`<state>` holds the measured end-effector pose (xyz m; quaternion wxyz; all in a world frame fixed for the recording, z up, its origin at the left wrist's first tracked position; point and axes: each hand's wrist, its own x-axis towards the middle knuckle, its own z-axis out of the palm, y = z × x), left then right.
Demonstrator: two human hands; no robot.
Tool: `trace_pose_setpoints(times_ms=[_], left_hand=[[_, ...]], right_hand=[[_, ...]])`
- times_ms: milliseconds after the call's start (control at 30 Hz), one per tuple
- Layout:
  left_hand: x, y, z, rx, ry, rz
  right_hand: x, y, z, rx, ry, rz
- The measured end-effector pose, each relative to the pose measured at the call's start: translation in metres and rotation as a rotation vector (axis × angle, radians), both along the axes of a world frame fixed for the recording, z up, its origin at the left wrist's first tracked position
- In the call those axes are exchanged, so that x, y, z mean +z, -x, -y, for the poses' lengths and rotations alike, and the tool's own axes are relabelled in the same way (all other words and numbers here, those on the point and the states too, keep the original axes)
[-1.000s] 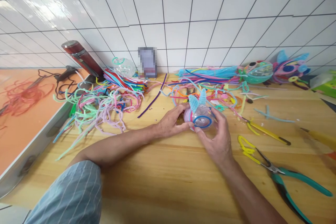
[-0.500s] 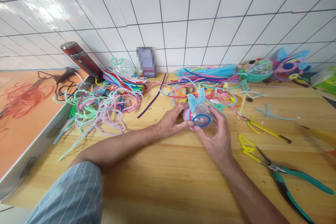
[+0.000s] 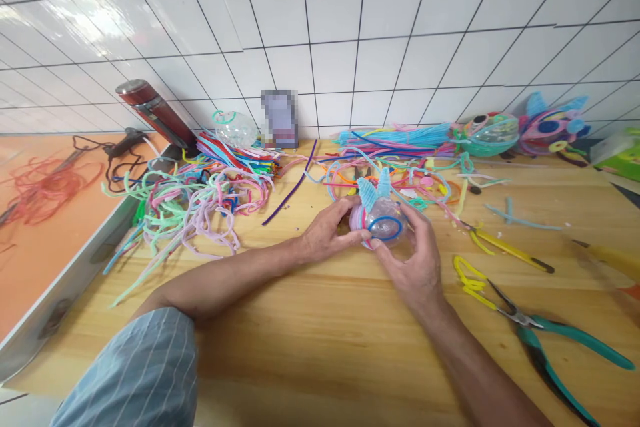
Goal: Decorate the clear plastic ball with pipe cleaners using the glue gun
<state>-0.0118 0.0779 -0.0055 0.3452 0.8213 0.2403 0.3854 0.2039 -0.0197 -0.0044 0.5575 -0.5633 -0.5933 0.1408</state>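
Between the hands: the ball (image 3: 384, 209), clear and hollow-looking, stood over the middle of the table (image 3: 300, 347); whether it rested on the wood could not be told.
Left hand (image 3: 325, 233): closed round the ball's lilac-wrapped end (image 3: 356, 217), fingers mostly hidden behind, thumb along the front.
Right hand (image 3: 417, 257): curved round the other side, fingers on the far edge, thumb tip pressed low at the front, near the left thumb.
Change: hardly any over the last second; both hands kept their places and the blue ring (image 3: 401, 227) stayed on the ball's near face, so the work seemed at a steady hold.
Fins (image 3: 368, 195): two, light blue, upright on top of the ball.
Inside the ball: nothing could be made out through the shine.
Back ball (image 3: 236, 130): clear, a green loop at its top, near the wall; contents too blurred to tell.
Flask (image 3: 156, 113): red-brown, tilted in view, silver top; contents hidden.
Pliers (image 3: 523, 321): at the right, handles apart, a bent yellow stem (image 3: 470, 288) at the tips.
Stem heap (image 3: 205, 207): tangled, well left of the ball.
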Motion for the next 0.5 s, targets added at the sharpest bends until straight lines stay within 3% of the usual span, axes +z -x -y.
trace_pose_setpoints(times_ms=[233, 500], left_hand=[[-0.004, 0.0, -0.004, -0.122, -0.034, 0.032], [-0.006, -0.01, -0.004, -0.046, 0.006, 0.007]], right_hand=[[0.0, -0.004, 0.0, -0.009, 0.042, -0.023], [0.004, -0.005, 0.001, 0.08, 0.12, -0.085]])
